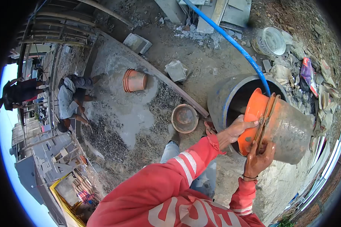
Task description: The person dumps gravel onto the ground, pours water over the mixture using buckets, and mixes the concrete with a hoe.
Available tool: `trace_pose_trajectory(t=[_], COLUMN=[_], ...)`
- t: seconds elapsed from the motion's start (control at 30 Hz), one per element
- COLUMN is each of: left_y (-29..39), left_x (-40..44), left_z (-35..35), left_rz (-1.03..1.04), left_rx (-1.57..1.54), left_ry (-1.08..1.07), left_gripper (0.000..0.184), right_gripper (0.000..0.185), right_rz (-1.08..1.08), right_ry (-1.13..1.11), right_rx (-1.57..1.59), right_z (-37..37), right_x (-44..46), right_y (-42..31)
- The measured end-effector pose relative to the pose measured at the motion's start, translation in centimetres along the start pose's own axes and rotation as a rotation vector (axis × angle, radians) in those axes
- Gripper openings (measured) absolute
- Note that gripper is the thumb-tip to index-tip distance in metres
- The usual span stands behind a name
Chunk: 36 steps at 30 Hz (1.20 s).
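Plainly, the nested buckets lie tilted at three o'clock in the head view, overlapping the lower edge of the large drum at two o'clock, into whose mouth a blue hose runs; whether buckets and drum touch, I cannot tell. Both hands are busy with the stack: the left hand grips the orange section on its nine o'clock side, thumb laid across the wall, while the right hand has its fingers hooked about the doubled rims from the six o'clock side. Empty, such plastic ought to be fairly light, though the grey crust adds some weight towards the four o'clock end, and what may be inside is hidden. Walls look stiff with a little give, more likely to crack at a brittle lip than to shatter. The wet sheen on the grey body suggests a slick surface, so a palm pressed flat there could slide; the raised rims seem the surer hold, one hand on each side. Tightly nested walls might also stick together, which would call for holding one rim firmly while twisting the other
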<state>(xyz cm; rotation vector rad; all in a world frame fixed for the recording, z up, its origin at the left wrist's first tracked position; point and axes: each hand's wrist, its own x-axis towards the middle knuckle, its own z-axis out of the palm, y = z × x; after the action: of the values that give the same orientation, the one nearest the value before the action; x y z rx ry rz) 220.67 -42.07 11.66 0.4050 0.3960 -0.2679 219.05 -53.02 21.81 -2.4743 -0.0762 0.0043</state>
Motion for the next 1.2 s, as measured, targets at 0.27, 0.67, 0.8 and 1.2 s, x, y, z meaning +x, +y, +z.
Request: trace_pose_trajectory(t=[0.27, 0.67, 0.8, 1.2], left_y=[6.4, 27.2, 30.0, 30.8], left_x=[-6.0, -35.5, -34.2, -24.4], left_z=[1.1, -18.9, -35.5, -73.6], left_rz=[0.159, 0.272, 0.289, 0.033], left_rx=[-0.29, 0.702, 0.923, 1.796], left_ry=[-0.246, 0.564, 0.798, 0.875], left_gripper=[0.061, 0.051, 0.048, 0.077], right_gripper=[0.029, 0.038, 0.037, 0.051], right_rz=[-0.487, -0.296, 0.097, 0.193], right_ry=[-0.079, -0.588, -0.691, -0.232], right_rx=[-0.294, 0.508, 0.795, -0.136], right_z=[-2.0, 21.8, 41.5, 60.6], right_x=[-3.6, -21.5, -26.2, -32.2], right_y=[-12.4, -26.1, -25.0, 0.9])
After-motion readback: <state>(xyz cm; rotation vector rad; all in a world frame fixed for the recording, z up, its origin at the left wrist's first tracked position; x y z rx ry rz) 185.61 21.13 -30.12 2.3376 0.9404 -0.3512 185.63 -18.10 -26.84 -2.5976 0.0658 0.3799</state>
